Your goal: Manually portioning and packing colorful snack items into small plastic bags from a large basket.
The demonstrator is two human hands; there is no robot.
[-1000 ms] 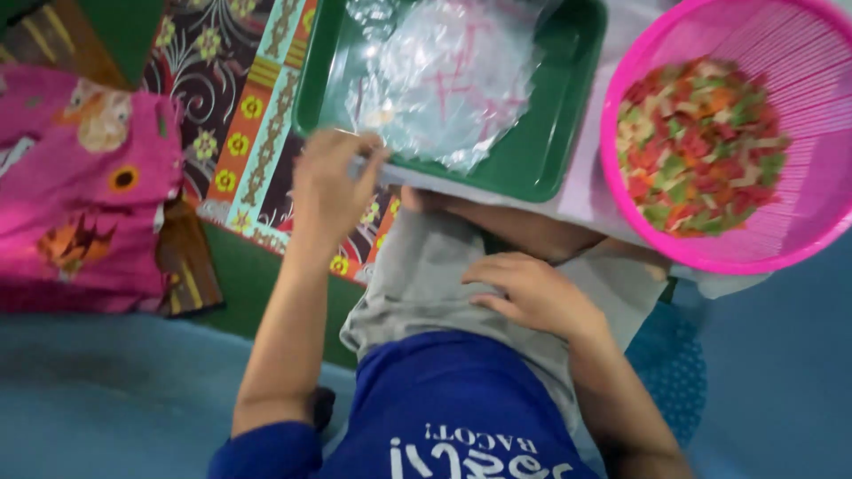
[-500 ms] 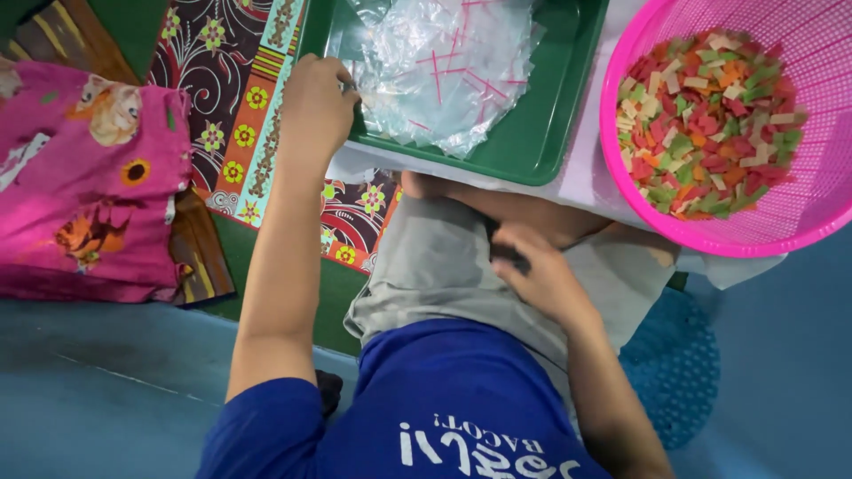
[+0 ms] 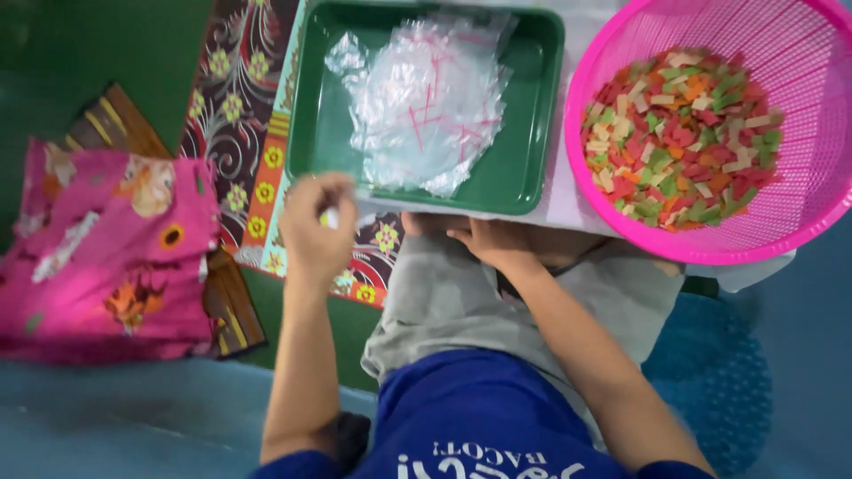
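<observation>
My left hand (image 3: 315,222) is curled, fingers together, pinching something small and pale just off the near corner of the green tray (image 3: 524,106), where a heap of clear plastic bags (image 3: 426,102) lies. My right hand (image 3: 493,239) rests on my knee, fingers loosely spread. Right of the tray stands a pink basket (image 3: 799,53) of coloured crackers (image 3: 679,133).

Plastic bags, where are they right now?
Head view: the plastic bags lie piled in the green tray, upper centre, left of the pink basket, just beyond the left hand.
</observation>
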